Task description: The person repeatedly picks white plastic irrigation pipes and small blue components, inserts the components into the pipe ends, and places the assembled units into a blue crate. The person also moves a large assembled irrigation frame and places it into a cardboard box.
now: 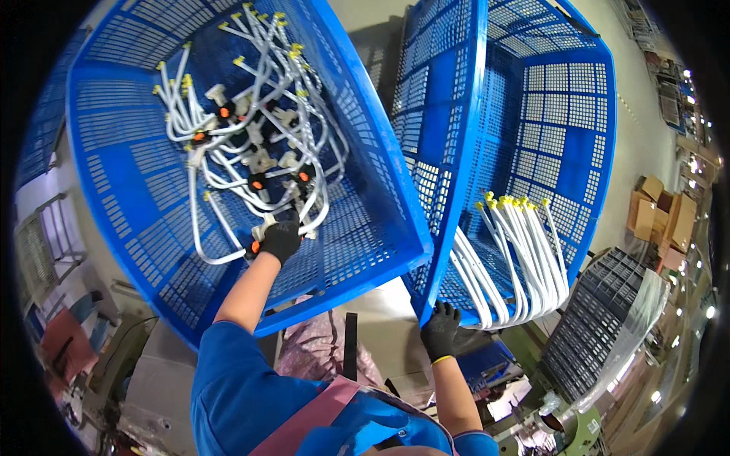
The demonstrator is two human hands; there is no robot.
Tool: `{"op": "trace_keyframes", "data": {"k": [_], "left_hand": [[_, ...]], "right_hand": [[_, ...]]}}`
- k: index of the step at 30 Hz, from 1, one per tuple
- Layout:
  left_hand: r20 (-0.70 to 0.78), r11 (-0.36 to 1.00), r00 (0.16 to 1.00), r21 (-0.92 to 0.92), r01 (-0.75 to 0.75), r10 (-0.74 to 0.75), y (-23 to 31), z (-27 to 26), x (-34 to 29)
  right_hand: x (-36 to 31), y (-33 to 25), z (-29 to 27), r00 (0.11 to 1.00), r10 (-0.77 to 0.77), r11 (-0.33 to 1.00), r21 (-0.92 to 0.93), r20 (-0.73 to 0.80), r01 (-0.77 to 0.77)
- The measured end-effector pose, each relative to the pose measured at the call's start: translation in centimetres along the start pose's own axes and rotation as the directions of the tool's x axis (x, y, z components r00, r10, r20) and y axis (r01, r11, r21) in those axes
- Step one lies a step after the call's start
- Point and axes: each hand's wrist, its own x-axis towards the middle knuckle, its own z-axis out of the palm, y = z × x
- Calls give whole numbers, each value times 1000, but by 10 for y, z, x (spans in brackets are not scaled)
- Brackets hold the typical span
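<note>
My left hand (280,240), in a black glove, reaches down into the left blue basket (395,258). Its fingers are closed at a white bent tube (220,260) with a pale fitting and an orange spot beside the hand; the fingertips are partly hidden. Beyond it lies a tangled heap of white bent tubes (323,201) with yellow ends and black-and-orange connectors. My right hand (441,331), also gloved in black, grips the near corner rim of the right blue basket (473,99). Inside that basket, a row of white bent tubes (525,262) with yellow tips leans at the near end.
A black crate (597,304) partly wrapped in clear film stands right of the right basket. Open cardboard boxes (660,214) sit farther right. Pink patterned cloth (312,346) lies below the left basket. Green machinery (582,435) shows at the lower right.
</note>
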Motion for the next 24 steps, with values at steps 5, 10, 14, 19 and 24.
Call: {"op": "trace_keyframes", "data": {"k": [5, 10, 14, 19, 24], "left_hand": [[-239, 945, 970, -306, -112, 38, 5, -124, -104], [-69, 665, 934, -721, 196, -350, 38, -249, -192], [-208, 631, 786, -725, 276, -583, 81, -292, -250], [-444, 473, 574, -874, -110, -688, 132, -309, -315], [-558, 410, 503, -829, -381, -660, 207, -314, -388]], "right_hand": [[5, 3, 11, 998, -37, 998, -56, -60, 33], [9, 1, 16, 955, -88, 995, -71, -282, 71], [15, -3, 10, 984, -29, 1000, -14, -174, 27], [20, 6, 5, 978, -150, 976, 137, -146, 170], [19, 77, 10, 773, -125, 699, 498, -621, 513]]}}
